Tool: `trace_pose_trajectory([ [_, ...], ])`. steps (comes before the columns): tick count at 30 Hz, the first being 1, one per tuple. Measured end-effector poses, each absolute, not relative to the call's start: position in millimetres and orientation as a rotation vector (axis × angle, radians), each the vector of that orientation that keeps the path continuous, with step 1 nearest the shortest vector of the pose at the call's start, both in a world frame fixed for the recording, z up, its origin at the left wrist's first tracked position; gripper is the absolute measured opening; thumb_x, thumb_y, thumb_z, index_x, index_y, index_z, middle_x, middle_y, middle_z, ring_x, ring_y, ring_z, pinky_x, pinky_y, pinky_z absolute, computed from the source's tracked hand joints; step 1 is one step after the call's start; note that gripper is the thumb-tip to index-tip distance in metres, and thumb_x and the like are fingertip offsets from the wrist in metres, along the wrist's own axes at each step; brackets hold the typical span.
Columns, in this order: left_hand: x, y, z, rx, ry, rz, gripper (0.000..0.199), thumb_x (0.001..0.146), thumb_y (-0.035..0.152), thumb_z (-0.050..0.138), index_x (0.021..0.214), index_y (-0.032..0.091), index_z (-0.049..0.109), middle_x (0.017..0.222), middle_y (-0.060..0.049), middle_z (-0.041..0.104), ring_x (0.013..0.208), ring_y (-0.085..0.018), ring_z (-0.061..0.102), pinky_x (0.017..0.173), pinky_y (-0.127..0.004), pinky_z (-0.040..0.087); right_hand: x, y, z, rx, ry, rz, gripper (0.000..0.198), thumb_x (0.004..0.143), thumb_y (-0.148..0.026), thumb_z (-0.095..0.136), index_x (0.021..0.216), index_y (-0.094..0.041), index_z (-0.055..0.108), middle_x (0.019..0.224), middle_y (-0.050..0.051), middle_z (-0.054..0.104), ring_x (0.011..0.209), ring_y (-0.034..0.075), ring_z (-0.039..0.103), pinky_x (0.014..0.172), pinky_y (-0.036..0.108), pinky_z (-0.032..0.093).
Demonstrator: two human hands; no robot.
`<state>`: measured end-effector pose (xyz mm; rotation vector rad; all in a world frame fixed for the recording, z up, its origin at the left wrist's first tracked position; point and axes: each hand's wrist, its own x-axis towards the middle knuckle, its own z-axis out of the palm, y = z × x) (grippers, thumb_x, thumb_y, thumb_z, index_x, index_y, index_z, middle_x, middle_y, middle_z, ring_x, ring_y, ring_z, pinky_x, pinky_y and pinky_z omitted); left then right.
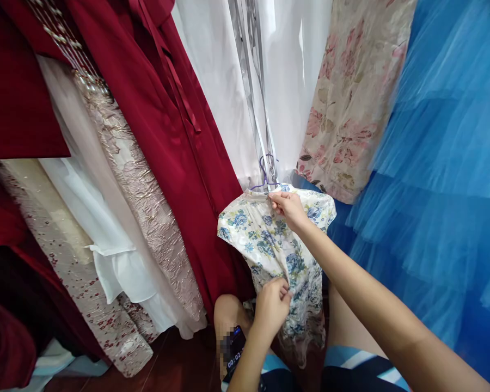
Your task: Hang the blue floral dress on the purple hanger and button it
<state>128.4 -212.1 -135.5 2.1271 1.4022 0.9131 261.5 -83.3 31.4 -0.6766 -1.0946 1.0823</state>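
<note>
Here, the right grip (289, 209) pinches the floral garment (269, 242) near its top; the left grip (273, 304) pinches its middle.

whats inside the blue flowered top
A purple hanger: its hook and upper part show at the neckline, near the right hand. Any more of it, or anything else inside the blue flowered top, is covered by cloth.

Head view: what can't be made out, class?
In the head view:
White fabric garment with blue flowers: patches hidden behind the right hand and left hand.
Black rectangular phone: timer reading's end covered by left forearm.
Blue tiered tulle skirt: cut by top and right edges.
</note>
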Motion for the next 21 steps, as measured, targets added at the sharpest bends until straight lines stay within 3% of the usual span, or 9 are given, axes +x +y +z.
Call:
trace_pose_trajectory([
  [4,112.1,-180.8,-80.2,2.004,1.316,1.231,0.024,0.087,0.028,0.061,0.11,0.023,0.068,0.067,0.001,0.06,0.064,-0.017,0.058,0.063,-0.026,0.044,263.9,-90.2,20.6,-0.638,-1.149,1.02,0.032,0.07,-0.047,0.076,0.067,-0.018,0.061,0.05,-0.004,0.052,0.042,0.008,0.037,0.041,0.023,0.027],
  [7,107.8,-153.8,-26.0,1.981,1.174,1.567,0.031,0.094,0.031,0.054,0.122,0.024,0.064,0.078,-0.001,0.062,0.07,-0.016,0.058,0.068,-0.026,0.045,265.4,-91.0,15.0,-0.637,-1.171,0.986,0.034,0.071,-0.05,0.076,0.07,-0.019,0.062,0.05,-0.005,0.052,0.042,0.009,0.038,0.042,0.023,0.029],
  [10,109.8,-122.3,13.0,1.988,1.012,1.64,0.041,0.098,0.031,0.048,0.137,0.022,0.056,0.072,-0.001,0.059,0.057,-0.013,0.051,0.059,-0.025,0.041,267.5,-92.3,10.6,-0.64,-1.194,0.967,0.036,0.072,-0.052,0.076,0.072,-0.019,0.061,0.049,-0.005,0.053,0.042,0.009,0.04,0.043,0.023,0.031],
  [12,113.2,-103.4,25.6,2.057,0.945,1.564,0.039,0.098,0.032,0.048,0.134,0.021,0.058,0.066,0.0,0.058,0.054,-0.014,0.05,0.057,-0.025,0.039,269.0,-93.6,7.1,-0.638,-1.218,0.963,0.037,0.072,-0.053,0.076,0.073,-0.019,0.06,0.049,-0.005,0.054,0.042,0.009,0.04,0.043,0.023,0.031],
  [17,121.1,-79.5,30.8,2.259,0.978,1.422,0.021,0.096,0.029,0.05,0.096,0.019,0.069,0.062,0.001,0.058,0.059,-0.016,0.055,0.06,-0.025,0.039,269.0,-92.6,-4.8,-0.623,-1.288,0.965,0.039,0.073,-0.055,0.075,0.071,-0.019,0.058,0.048,-0.005,0.053,0.042,0.009,0.041,0.044,0.023,0.031],
  [21,126.7,-74.4,33.8,2.155,0.957,1.512,0.019,0.095,0.027,0.05,0.09,0.018,0.066,0.067,0.001,0.059,0.055,-0.013,0.053,0.056,-0.024,0.038,266.7,-86.2,-10.7,-0.606,-1.302,0.942,0.041,0.073,-0.057,0.074,0.071,-0.021,0.054,0.049,-0.006,0.05,0.044,0.009,0.04,0.046,0.023,0.031],
])
